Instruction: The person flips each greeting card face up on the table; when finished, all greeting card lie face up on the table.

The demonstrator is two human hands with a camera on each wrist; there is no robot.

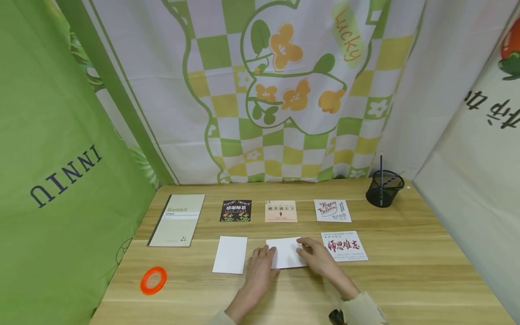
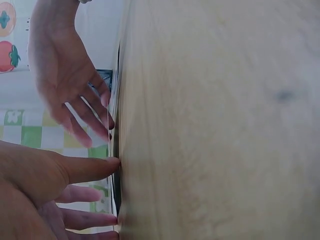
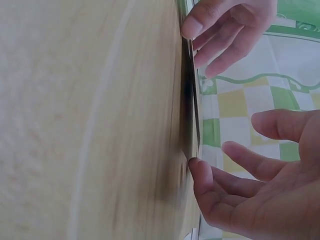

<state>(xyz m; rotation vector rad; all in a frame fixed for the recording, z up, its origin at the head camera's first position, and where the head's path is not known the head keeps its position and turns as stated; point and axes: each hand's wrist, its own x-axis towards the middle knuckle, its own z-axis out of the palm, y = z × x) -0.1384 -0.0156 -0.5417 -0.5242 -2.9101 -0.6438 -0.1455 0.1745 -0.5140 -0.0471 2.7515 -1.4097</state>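
Note:
A blank white card [image 1: 287, 253] lies between my two hands, low over the wooden table. The left hand [image 1: 260, 267] holds it by the left edge, with the thumb near the front corner. At the opposite edge, the right hand [image 1: 318, 257] holds the card by its right side, fingertips near the top right corner. A dark gap shows under the card's thin edge [image 3: 196, 120] in the right wrist view. Another blank white card [image 1: 229, 255] lies left of the left hand. Just beyond the right hand is a card with red lettering [image 1: 345, 246].
Along the back lie a black floral card [image 1: 236, 211], a pink card [image 1: 281, 211] and a Happy Birthday card [image 1: 332, 211]. A notebook [image 1: 176, 221] and an orange tape roll [image 1: 153, 280] sit at left. A black mesh pen holder [image 1: 383, 192] stands at the back right.

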